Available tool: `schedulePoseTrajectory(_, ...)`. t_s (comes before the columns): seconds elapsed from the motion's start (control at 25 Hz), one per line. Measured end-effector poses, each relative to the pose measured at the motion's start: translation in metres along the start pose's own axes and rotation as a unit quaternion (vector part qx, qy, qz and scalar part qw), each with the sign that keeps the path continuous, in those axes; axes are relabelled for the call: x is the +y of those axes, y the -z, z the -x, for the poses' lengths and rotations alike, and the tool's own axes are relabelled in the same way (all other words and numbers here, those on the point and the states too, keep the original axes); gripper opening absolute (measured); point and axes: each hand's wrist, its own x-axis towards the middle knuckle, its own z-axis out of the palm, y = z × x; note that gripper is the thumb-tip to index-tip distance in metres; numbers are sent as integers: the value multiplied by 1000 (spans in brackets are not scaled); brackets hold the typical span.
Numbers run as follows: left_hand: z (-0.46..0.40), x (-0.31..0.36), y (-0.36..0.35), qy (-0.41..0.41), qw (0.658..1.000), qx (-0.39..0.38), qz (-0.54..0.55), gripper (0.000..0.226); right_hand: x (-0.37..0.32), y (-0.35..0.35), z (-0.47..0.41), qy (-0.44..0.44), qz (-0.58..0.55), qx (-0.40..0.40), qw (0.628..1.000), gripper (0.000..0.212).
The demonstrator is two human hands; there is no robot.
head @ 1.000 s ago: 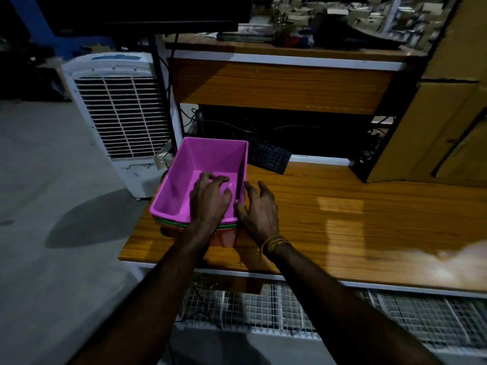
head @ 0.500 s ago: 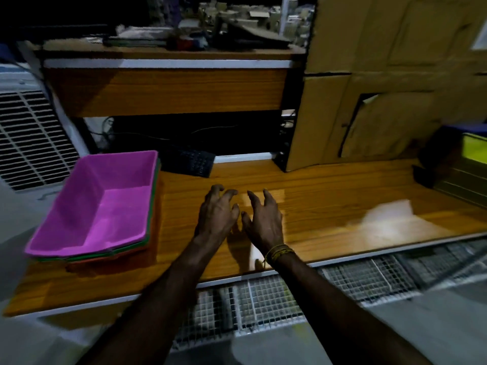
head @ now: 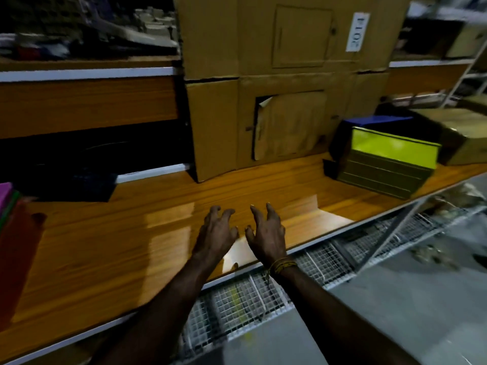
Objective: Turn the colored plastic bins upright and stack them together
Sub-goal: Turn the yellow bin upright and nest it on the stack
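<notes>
Fingers spread and loosely hooked on both sides, gripping nothing: left hand [head: 216, 231] and right hand [head: 266, 231] side by side, just apart, palms down above the wooden tabletop [head: 110, 248] near its front edge. Whether fingertips touch the wood, cannot tell. One band of yellow thread [head: 283, 265] around the right wrist. Two bare forearms reaching in from the bottom of frame. Off to the far left, cut by the frame edge, the stack of bins [head: 8, 214]: a pink rim on top, a green rim under it, a red-orange wall below, so at least three nested, upright on the tabletop and well apart from both hands. Farther right, one yellow-green bin [head: 390, 159] lying tipped on the tabletop, with one dark blue bin [head: 374, 121] just behind it, their exact attitude hard to read through the blur. One big cardboard box [head: 284, 83] standing at the back between them and the stack, one white label [head: 357, 31] on it. One dark keyboard [head: 68, 185] at the back left. Wire mesh shelf [head: 237, 306] below the table edge.
</notes>
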Motion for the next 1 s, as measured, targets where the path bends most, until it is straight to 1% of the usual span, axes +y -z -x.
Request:
schedulePoseTrajectory(0.12,-15,45,-29,-27,999,-25,-13,52,50,21,-8,-30,6,22,999,60)
schedulePoseTrajectory(0.4,-58,126,-81,-97,993,-64,-22,52,133,44,-27,-111,5,59,992,57)
schedulePoseTrajectory(0.64,-114,172,-126,-150,985,-90,1,57,186,61,-76,-155,28,74,985,59)
schedulePoseTrajectory(0.8,-157,206,-147,-184,978,-90,27,57,215,78,-119,-176,49,92,979,60)
schedulePoseTrajectory(1.0,-192,243,-174,-209,967,-135,53,58,248,83,-156,-222,75,109,966,57)
